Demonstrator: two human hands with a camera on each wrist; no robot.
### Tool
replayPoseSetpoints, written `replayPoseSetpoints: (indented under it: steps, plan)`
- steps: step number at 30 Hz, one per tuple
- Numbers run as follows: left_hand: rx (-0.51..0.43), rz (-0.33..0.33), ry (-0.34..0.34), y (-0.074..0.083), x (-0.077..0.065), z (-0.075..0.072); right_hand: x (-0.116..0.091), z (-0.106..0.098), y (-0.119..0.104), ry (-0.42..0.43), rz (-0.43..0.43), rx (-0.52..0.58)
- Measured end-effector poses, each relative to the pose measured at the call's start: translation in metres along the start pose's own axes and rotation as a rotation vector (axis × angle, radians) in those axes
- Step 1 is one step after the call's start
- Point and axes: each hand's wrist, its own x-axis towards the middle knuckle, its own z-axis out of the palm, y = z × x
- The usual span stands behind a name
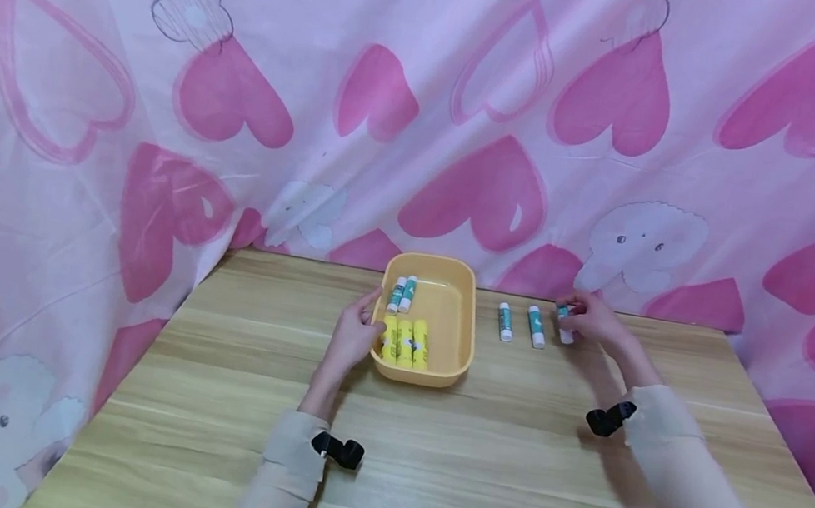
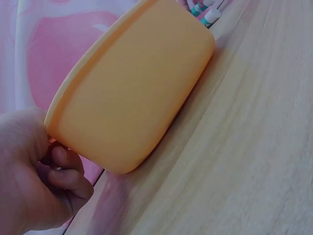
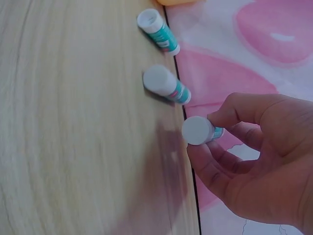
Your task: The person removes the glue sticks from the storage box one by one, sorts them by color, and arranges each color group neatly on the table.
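My left hand [image 1: 356, 332] grips the left rim of a yellow-orange plastic tray [image 1: 462, 319], its thumb over the edge and its other fingers curled outside. Inside the tray lie two white-and-teal glue sticks [image 1: 408, 294] at the back and three yellow tubes [image 1: 406, 343] at the front left. To the right of the tray, my right hand [image 1: 593, 321] pinches a white-and-teal glue stick [image 3: 198, 130] between thumb and fingers. Its round white end faces the right wrist camera. Two more such glue sticks, a nearer one [image 1: 537, 327] and a farther one [image 1: 505, 322], lie between that hand and the tray.
A wood-grain table [image 1: 473, 471] carries everything. Along its back edge hangs a pink curtain [image 1: 372, 166] with hearts, close behind the tray and the right hand. Each sleeve cuff bears a small black device, one on the left [image 1: 338, 451] and one on the right [image 1: 610, 419].
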Motion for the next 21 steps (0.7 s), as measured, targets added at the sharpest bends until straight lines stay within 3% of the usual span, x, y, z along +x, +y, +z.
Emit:
replayPoseSetpoints:
  steps: [10, 21]
  plan:
    - [0.005, 0.010, 0.006, 0.002, 0.000, 0.000, -0.003, 0.002, 0.012, -0.073, 0.040, -0.048]
    - [-0.018, -0.007, -0.001, 0.003, -0.003, 0.000, -0.008, 0.002, 0.020, -0.055, 0.059, -0.052]
